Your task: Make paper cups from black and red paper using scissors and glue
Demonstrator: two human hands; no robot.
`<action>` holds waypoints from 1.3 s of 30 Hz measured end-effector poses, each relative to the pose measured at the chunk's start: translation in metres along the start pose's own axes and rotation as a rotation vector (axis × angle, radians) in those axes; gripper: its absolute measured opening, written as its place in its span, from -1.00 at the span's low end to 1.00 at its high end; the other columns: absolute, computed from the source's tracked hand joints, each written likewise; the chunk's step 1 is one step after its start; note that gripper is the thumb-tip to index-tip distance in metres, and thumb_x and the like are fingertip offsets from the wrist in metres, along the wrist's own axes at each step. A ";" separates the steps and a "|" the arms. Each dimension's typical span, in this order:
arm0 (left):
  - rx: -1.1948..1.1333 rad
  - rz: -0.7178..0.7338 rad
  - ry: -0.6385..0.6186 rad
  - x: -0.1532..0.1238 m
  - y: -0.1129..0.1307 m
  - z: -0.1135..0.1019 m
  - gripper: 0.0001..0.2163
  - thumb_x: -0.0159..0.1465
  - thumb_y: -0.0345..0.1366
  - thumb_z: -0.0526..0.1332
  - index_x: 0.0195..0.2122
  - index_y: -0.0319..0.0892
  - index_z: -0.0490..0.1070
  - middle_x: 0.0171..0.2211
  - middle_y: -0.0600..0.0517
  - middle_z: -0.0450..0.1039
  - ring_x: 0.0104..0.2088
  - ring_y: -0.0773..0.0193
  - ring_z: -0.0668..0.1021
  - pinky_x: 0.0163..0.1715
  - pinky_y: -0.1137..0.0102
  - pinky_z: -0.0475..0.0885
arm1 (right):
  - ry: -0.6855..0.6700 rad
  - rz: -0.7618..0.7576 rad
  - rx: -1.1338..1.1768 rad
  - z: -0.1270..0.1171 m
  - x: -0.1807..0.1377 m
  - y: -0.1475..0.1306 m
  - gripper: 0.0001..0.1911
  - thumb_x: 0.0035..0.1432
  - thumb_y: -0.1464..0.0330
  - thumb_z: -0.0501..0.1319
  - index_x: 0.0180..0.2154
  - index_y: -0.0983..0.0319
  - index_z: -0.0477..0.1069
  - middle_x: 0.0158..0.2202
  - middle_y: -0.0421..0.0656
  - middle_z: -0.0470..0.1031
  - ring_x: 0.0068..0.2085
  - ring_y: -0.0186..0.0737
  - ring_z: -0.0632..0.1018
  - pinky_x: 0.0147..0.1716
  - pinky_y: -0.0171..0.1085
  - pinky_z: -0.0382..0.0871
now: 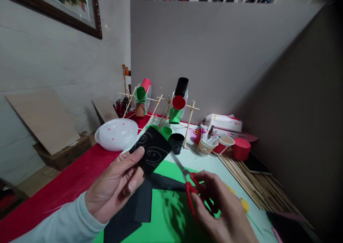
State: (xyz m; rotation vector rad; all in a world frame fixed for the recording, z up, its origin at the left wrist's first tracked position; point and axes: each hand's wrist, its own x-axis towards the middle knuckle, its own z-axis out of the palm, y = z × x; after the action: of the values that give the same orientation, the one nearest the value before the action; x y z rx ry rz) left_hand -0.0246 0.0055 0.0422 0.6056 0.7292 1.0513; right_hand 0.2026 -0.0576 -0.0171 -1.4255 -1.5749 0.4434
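Above green sheet (166, 214): left hand (115, 189) raised, thumb and fingers pinching black paper piece (151, 150); right hand (219, 211) curled around red-handled scissors (187, 182), blades pointing toward paper.

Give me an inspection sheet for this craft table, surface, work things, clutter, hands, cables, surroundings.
Surface: table with red cover; green sheet and black paper lying on it.
Job's things: black card with pale drawn curves; red-handled scissors, blades toward the card.
Clutter: white lidded bowl, stick rack with rolled paper tubes, black cup, marker cup, red tub, bundle of sticks.
Grippers: left hand pinches the card; right hand grips the scissors.
Cables: nothing seen.
Surroundings: grey partition, framed picture, leaning board.
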 end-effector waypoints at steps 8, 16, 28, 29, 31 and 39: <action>0.027 -0.100 -0.038 -0.002 -0.009 -0.004 -0.53 -0.11 -0.08 0.60 -0.64 -0.14 0.29 -0.90 0.18 0.21 -0.80 0.55 0.11 -0.76 0.52 -0.14 | -0.152 0.267 0.354 -0.034 0.002 -0.012 -0.53 0.09 0.09 0.43 0.05 -0.01 0.57 -0.31 -0.13 0.60 -0.42 -0.15 0.64 -0.45 -0.31 0.58; 0.099 -0.130 -0.014 -0.004 -0.018 -0.005 -0.49 -0.09 -0.05 0.58 -0.69 -0.13 0.21 -0.91 0.18 0.18 -0.79 0.55 0.06 -0.71 0.48 -0.14 | -0.212 0.027 0.158 -0.035 -0.005 -0.021 -0.41 -0.01 0.15 0.49 0.10 -0.10 0.51 -0.19 -0.16 0.61 -0.21 -0.03 0.66 -0.26 -0.24 0.59; 0.167 -0.153 -0.109 0.003 -0.029 -0.017 -0.53 0.10 -0.03 0.48 -0.65 -0.14 0.24 -0.90 0.21 0.17 -0.78 0.52 0.02 -0.70 0.48 -0.10 | -0.214 -0.090 0.010 -0.030 -0.002 -0.044 -0.49 -0.08 0.16 0.52 -0.05 0.03 0.53 -0.09 -0.20 0.61 -0.18 -0.10 0.64 -0.22 -0.30 0.54; 0.174 -0.147 -0.124 0.003 -0.030 -0.018 -0.52 0.11 -0.03 0.48 -0.66 -0.14 0.23 -0.89 0.21 0.16 -0.78 0.53 0.02 -0.71 0.48 -0.10 | -0.215 -0.082 0.004 -0.030 -0.003 -0.044 -0.48 -0.08 0.17 0.52 -0.03 0.01 0.52 -0.05 -0.20 0.60 -0.15 -0.09 0.64 -0.19 -0.28 0.54; 0.177 -0.141 -0.145 0.003 -0.031 -0.020 -0.53 0.13 -0.04 0.47 -0.65 -0.15 0.24 -0.89 0.21 0.15 -0.79 0.54 0.02 -0.72 0.50 -0.10 | -0.214 -0.066 -0.006 -0.031 -0.004 -0.044 -0.44 -0.08 0.20 0.52 0.01 -0.03 0.50 -0.02 -0.21 0.60 -0.11 -0.07 0.64 -0.15 -0.26 0.55; 0.125 -0.105 -0.206 0.003 -0.034 -0.022 -0.64 0.18 -0.14 0.45 -0.59 -0.16 0.35 -0.86 0.24 0.15 -0.80 0.53 0.05 -0.74 0.53 -0.06 | -0.184 -0.089 0.003 -0.029 0.003 -0.050 -0.54 -0.06 0.25 0.52 -0.09 0.00 0.50 -0.09 -0.25 0.62 -0.13 -0.15 0.65 -0.24 -0.37 0.53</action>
State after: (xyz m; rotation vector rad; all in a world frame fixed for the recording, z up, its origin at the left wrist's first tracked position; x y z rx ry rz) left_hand -0.0221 -0.0022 0.0025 0.7631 0.6421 0.8372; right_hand 0.1976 -0.0773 0.0373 -1.3369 -1.7765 0.5359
